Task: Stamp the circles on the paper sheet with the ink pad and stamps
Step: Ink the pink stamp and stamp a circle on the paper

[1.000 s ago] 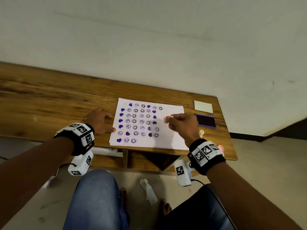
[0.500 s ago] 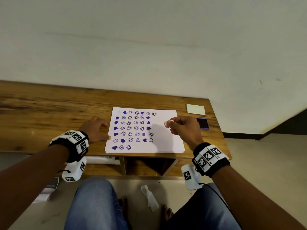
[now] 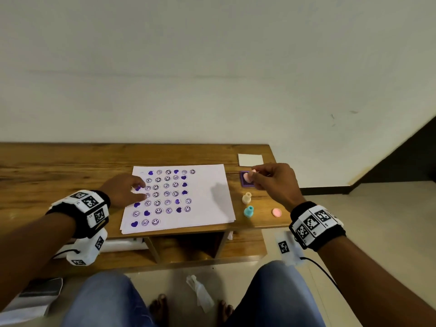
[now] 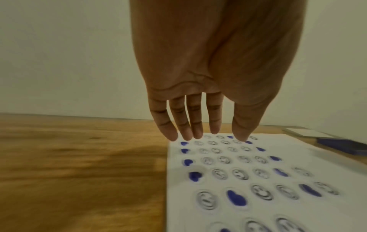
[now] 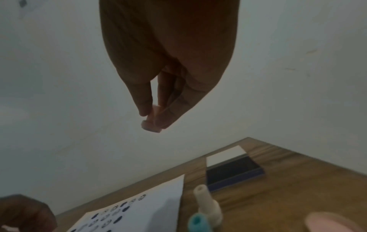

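Observation:
A white paper sheet (image 3: 200, 197) printed with rows of circles lies on the wooden table (image 3: 59, 166); many circles carry purple hearts or smiley prints. My left hand (image 3: 127, 191) rests flat on the sheet's left edge, fingers (image 4: 186, 125) straight. My right hand (image 3: 271, 180) pinches a small pink stamp (image 3: 247, 177) between thumb and fingers, held over the purple ink pad (image 3: 246, 182). The right wrist view shows the pink stamp (image 5: 152, 124) at my fingertips above the ink pad (image 5: 232, 171).
A cream stamp (image 3: 246, 198) and a teal stamp (image 3: 248, 211) stand right of the sheet, with a pink cap (image 3: 276, 212) near the table's front edge. The white pad lid (image 3: 250, 159) lies behind the ink pad. Open shelves sit under the table.
My right hand carried the pink stamp from over the sheet's right part to above the ink pad. The left hand slid further onto the sheet. The head view tilted up.

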`<state>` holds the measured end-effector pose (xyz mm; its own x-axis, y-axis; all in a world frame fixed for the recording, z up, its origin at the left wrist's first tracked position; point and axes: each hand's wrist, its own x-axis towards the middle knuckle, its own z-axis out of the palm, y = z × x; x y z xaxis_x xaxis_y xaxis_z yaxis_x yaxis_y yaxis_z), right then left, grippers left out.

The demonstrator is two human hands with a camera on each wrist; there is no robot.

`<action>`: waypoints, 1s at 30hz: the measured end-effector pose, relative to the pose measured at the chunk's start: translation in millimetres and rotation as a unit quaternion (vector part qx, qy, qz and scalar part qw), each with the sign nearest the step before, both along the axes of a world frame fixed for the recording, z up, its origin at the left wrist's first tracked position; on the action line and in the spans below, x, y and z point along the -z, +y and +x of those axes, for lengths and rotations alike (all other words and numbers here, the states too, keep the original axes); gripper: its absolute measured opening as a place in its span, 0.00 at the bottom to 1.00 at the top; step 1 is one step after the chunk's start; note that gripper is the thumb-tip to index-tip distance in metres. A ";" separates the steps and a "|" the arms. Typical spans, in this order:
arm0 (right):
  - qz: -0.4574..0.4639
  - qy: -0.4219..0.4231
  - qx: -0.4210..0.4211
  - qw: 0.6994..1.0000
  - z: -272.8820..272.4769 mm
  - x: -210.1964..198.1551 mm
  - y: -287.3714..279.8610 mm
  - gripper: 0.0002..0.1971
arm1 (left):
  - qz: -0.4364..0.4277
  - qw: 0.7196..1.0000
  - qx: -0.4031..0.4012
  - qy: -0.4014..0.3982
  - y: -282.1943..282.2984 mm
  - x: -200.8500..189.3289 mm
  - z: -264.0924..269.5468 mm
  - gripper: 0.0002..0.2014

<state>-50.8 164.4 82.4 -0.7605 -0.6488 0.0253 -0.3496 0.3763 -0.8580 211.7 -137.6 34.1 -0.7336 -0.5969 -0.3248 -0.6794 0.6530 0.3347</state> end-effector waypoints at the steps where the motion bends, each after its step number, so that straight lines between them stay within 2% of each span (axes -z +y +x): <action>1: 0.016 0.016 0.000 1.000 -5.5 4.0 7.9 0.02 | 0.009 1.000 0.008 0.014 11.0 -2.4 -9.3 0.18; 6: 0.064 0.064 0.015 0.996 -30.5 20.3 49.2 0.17 | 0.053 0.992 0.070 0.092 89.9 -9.3 -67.9 0.13; 10: 0.094 0.077 0.015 0.993 -46.8 33.7 77.7 0.21 | 0.032 0.979 0.144 0.140 158.4 0.6 -118.0 0.14; 13: 0.104 0.077 0.031 0.991 -59.1 48.7 96.0 0.20 | 0.012 0.965 0.189 0.179 205.0 11.4 -157.7 0.16; 23: 0.095 0.056 0.029 0.993 -68.3 86.6 119.7 0.15 | -0.051 0.944 0.286 0.159 254.9 36.6 -220.9 0.22; 30: 0.072 0.047 0.023 0.996 -74.3 99.0 121.1 0.13 | -0.037 0.949 0.295 0.106 255.6 47.4 -237.7 0.21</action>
<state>-125.0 285.5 -16.6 -0.7881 -0.6155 0.0066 -0.4051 0.5106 -0.7584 -26.0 118.0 -13.3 -0.9914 -0.0771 -0.1055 -0.1104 0.9261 0.3609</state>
